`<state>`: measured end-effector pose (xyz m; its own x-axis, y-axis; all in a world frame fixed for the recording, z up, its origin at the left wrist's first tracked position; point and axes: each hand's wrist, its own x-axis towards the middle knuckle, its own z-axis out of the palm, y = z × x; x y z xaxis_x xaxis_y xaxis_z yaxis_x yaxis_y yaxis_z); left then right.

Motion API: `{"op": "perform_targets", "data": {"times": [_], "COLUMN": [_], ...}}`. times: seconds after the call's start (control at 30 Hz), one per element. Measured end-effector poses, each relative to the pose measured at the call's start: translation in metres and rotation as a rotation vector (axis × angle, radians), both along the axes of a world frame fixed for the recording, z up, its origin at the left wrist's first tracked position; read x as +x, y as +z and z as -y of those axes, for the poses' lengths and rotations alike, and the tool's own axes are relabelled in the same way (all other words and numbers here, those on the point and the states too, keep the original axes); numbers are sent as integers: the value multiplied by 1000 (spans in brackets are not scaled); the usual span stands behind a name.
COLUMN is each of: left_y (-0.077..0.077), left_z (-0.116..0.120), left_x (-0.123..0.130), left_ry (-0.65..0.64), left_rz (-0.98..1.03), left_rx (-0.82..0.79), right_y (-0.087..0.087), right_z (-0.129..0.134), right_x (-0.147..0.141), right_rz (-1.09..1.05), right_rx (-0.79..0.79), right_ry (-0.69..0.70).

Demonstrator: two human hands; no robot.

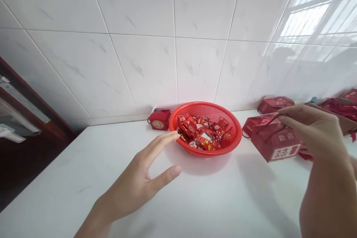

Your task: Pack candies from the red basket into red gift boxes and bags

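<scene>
A small red gift box (275, 143) with a ribbon handle and a white printed label hangs tilted from my right hand (318, 130). Thumb and fingers pinch the ribbon above the box, over the right part of the table. My left hand (142, 178) is held over the table with thumb and fingers spread and nothing between them. Its fingertips are at the front left rim of a red plastic basket (237, 137); I cannot tell if they touch it. Red-wrapped candies (206, 134) fill the bottom of the basket.
Another red gift box (159, 119) stands left of the basket by the tiled wall (142, 70). More red boxes (276, 103) are at the right, partly behind my right hand. A cardboard tray (329, 109) with dark red ribbons lies farther right. The white table (83, 171) ends at the left.
</scene>
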<state>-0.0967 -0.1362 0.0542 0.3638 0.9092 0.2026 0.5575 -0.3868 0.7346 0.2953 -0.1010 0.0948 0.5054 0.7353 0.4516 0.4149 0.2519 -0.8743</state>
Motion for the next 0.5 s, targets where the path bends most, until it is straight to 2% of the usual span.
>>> {"op": "perform_targets", "data": {"times": [0.27,0.37,0.5], "left_y": [4,4,1], "left_z": [-2,-3,-6], "left_x": [-2,-4,-5], "left_ry": [5,6,18], "left_rz": [-27,-30,-48], "left_rx": [-3,15,68], "right_y": [-32,-41,-48], "right_z": [-29,-34,-43], "right_x": [72,90,110], "right_rz": [-12,21,309], "right_rx": [-263,-323,-419], "right_ry": [-13,-122,-370]}}
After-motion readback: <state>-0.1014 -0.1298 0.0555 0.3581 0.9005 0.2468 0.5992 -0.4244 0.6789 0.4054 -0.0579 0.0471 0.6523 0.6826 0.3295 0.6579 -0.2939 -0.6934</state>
